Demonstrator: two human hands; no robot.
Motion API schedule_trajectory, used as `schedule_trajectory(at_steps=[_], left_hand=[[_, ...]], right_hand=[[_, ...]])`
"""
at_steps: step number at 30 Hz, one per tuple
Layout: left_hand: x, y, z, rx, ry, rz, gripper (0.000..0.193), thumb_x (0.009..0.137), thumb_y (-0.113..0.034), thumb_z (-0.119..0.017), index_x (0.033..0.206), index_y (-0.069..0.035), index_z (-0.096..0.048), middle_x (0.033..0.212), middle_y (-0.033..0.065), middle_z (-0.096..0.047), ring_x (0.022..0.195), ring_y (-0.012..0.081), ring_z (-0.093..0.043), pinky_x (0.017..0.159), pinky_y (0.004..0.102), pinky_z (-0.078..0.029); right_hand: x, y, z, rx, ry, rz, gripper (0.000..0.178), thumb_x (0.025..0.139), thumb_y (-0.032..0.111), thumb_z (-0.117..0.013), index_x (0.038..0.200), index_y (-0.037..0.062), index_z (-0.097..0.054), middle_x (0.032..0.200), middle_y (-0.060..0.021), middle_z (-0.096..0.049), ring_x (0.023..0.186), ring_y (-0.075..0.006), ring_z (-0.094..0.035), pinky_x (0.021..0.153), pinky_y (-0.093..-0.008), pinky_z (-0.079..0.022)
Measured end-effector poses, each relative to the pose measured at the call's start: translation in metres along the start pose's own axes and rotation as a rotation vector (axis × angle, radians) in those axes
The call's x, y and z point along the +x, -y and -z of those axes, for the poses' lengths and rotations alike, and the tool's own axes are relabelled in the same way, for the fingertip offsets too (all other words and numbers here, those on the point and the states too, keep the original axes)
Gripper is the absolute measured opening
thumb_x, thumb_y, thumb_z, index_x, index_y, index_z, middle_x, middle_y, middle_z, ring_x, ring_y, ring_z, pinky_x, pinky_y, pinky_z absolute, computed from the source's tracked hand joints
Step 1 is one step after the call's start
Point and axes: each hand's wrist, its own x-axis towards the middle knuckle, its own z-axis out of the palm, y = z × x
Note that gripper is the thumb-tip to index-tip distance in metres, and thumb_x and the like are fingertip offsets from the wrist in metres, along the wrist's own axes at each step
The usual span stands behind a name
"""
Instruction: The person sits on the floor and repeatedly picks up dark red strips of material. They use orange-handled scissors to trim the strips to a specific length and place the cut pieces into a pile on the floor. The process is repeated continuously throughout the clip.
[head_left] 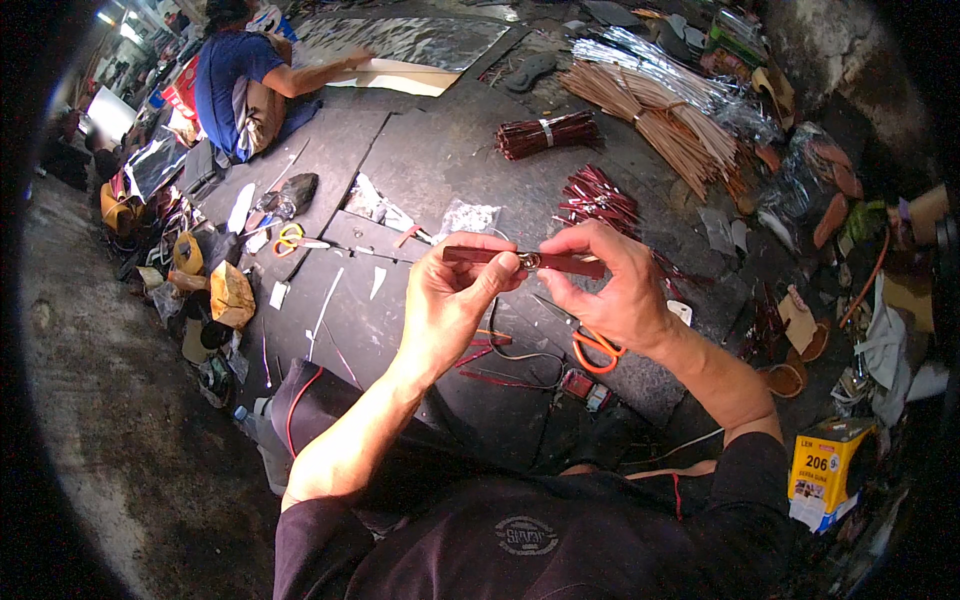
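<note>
A dark red strap [465, 254] is stretched level between my two hands, with a small metal buckle [529, 261] at its middle. My left hand [447, 305] pinches the strap just left of the buckle, thumb in front. From the other side, the thumb and fingers of my right hand [628, 295] close on it just right of the buckle. Below my right hand lie orange-handled scissors [597, 350], their blades pointing up and left. Loose dark red strips [488, 348] lie on the floor under my hands.
Beyond my hands are a bundle of dark red strips [597, 198], a tied bundle [545, 134] and a large pile of tan strips [645, 120]. More scissors [290, 240] lie left. A co-worker [228, 85] sits far left. A yellow can [828, 468] stands at right.
</note>
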Motion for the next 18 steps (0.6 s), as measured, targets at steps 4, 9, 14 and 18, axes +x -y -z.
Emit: schedule_trajectory(at_steps=[4, 9, 14, 18], left_hand=[[0.000, 0.002, -0.002, 0.037, 0.012, -0.008, 0.020, 0.092, -0.011, -0.070, 0.107, 0.001, -0.064, 0.094, 0.0096, -0.071, 0.085, 0.0148, -0.069, 0.081, 0.0281, -0.057], [0.000, -0.004, -0.002, -0.293, 0.040, 0.233, 0.026, 0.092, -0.011, -0.069, 0.114, 0.000, -0.060, 0.097, 0.0090, -0.070, 0.087, 0.0149, -0.068, 0.082, 0.0278, -0.056], [-0.001, -0.007, 0.001, -0.165, 0.066, 0.127, 0.028, 0.093, -0.011, -0.068, 0.117, -0.001, -0.059, 0.099, 0.0092, -0.070, 0.088, 0.0148, -0.068, 0.083, 0.0282, -0.056], [-0.001, -0.007, 0.005, -0.086, 0.122, 0.080, 0.025, 0.093, -0.011, -0.068, 0.115, 0.000, -0.061, 0.101, 0.0102, -0.070, 0.090, 0.0148, -0.067, 0.085, 0.0286, -0.055]], right_hand=[[0.000, 0.000, 0.004, -0.050, 0.050, 0.017, 0.028, 0.079, 0.003, -0.074, 0.104, 0.0037, -0.062, 0.096, -0.0101, -0.066, 0.088, -0.0259, -0.068, 0.076, -0.0379, -0.055], [-0.006, -0.018, -0.003, -0.363, -0.067, 0.528, 0.030, 0.079, 0.005, -0.073, 0.107, 0.0036, -0.061, 0.098, -0.0094, -0.064, 0.092, -0.0270, -0.066, 0.081, -0.0404, -0.054], [-0.006, -0.007, 0.002, -0.195, -0.023, 0.388, 0.027, 0.086, 0.009, -0.067, 0.112, 0.0028, -0.060, 0.103, -0.0120, -0.062, 0.097, -0.0291, -0.064, 0.089, -0.0368, -0.053], [-0.001, 0.002, 0.007, 0.174, 0.057, -0.172, 0.022, 0.091, 0.013, -0.066, 0.110, 0.0022, -0.064, 0.103, -0.0126, -0.067, 0.096, -0.0244, -0.067, 0.085, -0.0345, -0.053]])
